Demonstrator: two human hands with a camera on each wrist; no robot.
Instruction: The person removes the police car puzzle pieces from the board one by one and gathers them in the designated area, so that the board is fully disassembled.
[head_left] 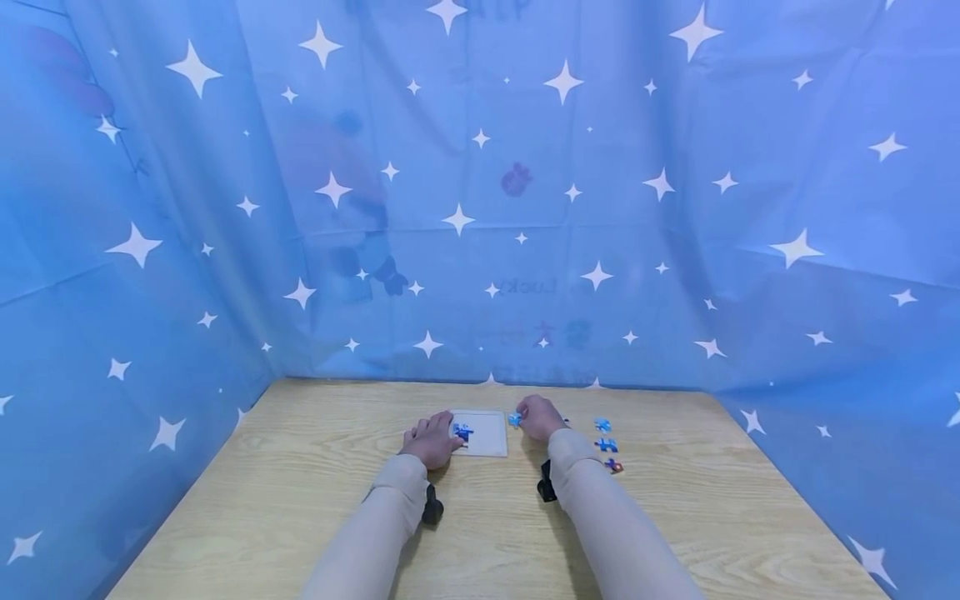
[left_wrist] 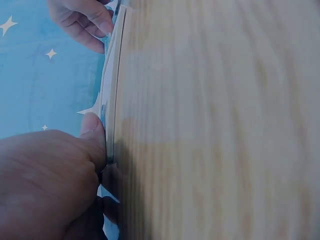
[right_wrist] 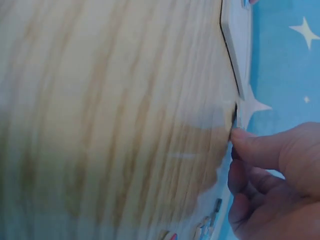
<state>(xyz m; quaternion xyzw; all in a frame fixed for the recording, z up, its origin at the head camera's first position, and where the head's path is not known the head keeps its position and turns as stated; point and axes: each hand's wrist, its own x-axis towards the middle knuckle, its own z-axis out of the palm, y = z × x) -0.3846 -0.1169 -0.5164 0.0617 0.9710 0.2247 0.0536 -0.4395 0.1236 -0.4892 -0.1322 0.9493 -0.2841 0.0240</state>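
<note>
A white puzzle tray (head_left: 487,435) lies flat on the table, with joined blue puzzle pieces (head_left: 463,432) at its left side. My left hand (head_left: 433,442) holds the tray's left edge, its thumb (left_wrist: 92,129) over the rim and its fingers curled at the side. Just beyond the tray's right edge, my right hand (head_left: 540,418) pinches a light-blue puzzle piece (head_left: 515,419) between thumb and fingers. In the right wrist view, that piece shows as a thin edge beside the right thumb (right_wrist: 250,145), low over the table.
To the right of my right hand lie several loose pieces, among them a light-blue piece (head_left: 603,425), a blue piece (head_left: 606,445) and a dark piece with red (head_left: 613,466). The wooden table (head_left: 300,483) meets a blue star-patterned curtain (head_left: 420,275) at the back and sides.
</note>
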